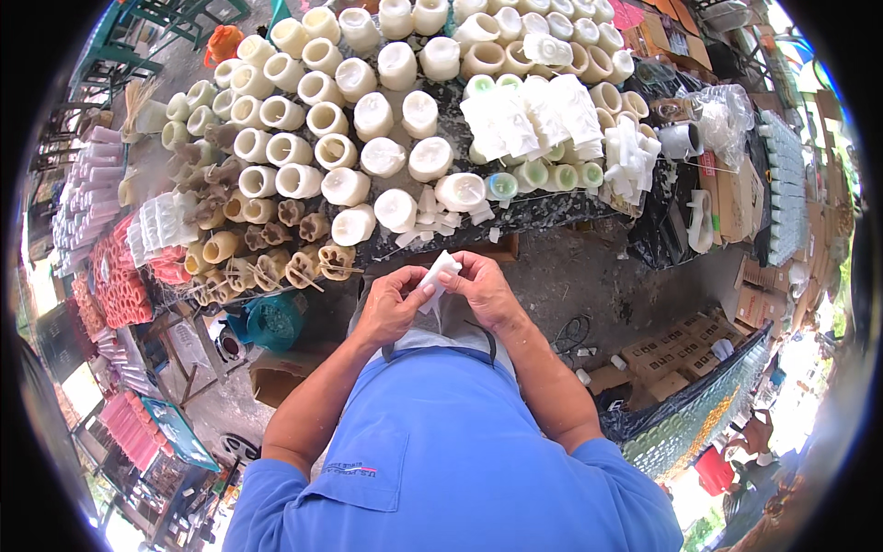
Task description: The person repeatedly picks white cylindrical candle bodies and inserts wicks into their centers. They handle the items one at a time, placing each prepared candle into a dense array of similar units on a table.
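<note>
Just beyond my waist, a small white wax-like piece [441,267] is held up in front of my body. My left hand [389,307] pinches its near side between thumb and fingers. On its other side my right hand [487,291] grips the upper end, thumb laid across it. Fingers cover part of the piece, so its full shape is hidden. Closest to the hands on the table are a round white candle [396,211] and some white wax scraps [429,219].
Rows of cream hollow wax cups [298,181] fill the table's left and back. White wavy blocks [531,120] stand at right. Brown flower-shaped pieces [302,268] line the left front edge. A teal tub [274,322] and an open carton [280,377] sit below left; cardboard boxes [676,354] lie right.
</note>
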Motion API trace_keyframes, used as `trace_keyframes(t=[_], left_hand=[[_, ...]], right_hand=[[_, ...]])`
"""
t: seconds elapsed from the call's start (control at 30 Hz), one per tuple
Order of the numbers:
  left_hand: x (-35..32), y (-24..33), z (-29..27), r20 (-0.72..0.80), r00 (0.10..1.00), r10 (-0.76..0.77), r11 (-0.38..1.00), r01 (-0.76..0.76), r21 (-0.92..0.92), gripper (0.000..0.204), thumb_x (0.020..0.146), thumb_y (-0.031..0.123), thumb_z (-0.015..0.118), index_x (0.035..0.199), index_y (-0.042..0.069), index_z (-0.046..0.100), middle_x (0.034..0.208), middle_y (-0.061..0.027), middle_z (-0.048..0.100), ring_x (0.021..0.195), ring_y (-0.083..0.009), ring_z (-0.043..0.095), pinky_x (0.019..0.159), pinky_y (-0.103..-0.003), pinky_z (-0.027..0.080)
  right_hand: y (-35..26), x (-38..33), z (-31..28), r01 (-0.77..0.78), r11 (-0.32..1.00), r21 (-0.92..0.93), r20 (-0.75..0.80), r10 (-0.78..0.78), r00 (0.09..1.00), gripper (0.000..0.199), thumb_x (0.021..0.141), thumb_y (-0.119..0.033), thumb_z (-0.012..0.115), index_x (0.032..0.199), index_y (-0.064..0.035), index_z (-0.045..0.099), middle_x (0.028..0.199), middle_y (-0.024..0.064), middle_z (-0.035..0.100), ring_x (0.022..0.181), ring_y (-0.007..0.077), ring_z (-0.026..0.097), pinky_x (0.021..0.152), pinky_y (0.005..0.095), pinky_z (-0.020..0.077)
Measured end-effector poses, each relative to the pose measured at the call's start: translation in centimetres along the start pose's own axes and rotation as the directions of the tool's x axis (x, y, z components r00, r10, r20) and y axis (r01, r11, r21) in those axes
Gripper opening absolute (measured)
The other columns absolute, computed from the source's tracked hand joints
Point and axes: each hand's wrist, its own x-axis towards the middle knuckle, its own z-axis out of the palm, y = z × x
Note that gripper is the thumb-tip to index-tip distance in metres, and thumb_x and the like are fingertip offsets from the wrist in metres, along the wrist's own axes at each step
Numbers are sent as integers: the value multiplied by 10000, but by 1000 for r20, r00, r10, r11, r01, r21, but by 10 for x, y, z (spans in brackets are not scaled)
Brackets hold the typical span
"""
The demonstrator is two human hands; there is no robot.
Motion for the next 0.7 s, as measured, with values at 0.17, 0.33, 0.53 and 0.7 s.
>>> trace_keyframes(t=[0.17, 0.33, 0.53, 0.7], left_hand=[[-11, 9, -14, -94, 995, 16, 1000, -17, -10, 272, 1075, 181, 751, 1265, -13, 735, 1001, -24, 771, 893, -83, 681, 793, -272, 558], [-19, 9, -10, -240, 963, 124, 992, -128, -1, 236, 1070, 177, 750, 1214, -10, 747, 953, -13, 764, 857, -75, 666, 771, -272, 547], [-27, -7, -17, -194, 981, 20, 998, -10, 54, 234, 1068, 177, 747, 1203, -14, 751, 954, -20, 764, 851, -75, 660, 768, -273, 543], [-31, -32, -14, -246, 969, 33, 999, -31, 12, 250, 1058, 167, 760, 1230, -13, 737, 984, -35, 766, 865, -83, 669, 772, -281, 557]], right_hand=[[-3, 7, 32, 55, 988, -142, -58, -64, 996, 241, 1039, -154, 802, 1201, 3, 716, 1075, 36, 766, 945, 68, 683, 853, 257, 572], [16, 10, 53, 135, 974, -184, -166, -166, 972, 223, 1079, -167, 755, 1210, 6, 703, 1051, 24, 754, 921, 57, 662, 816, 246, 558], [46, 12, 50, 10, 986, -164, -188, -41, 981, 216, 1095, -174, 734, 1218, 0, 697, 1058, 23, 749, 930, 63, 664, 842, 253, 568], [67, 5, 51, 64, 997, -53, -138, -71, 988, 246, 1089, -200, 746, 1241, -15, 693, 1107, 32, 743, 989, 75, 669, 878, 272, 575]])
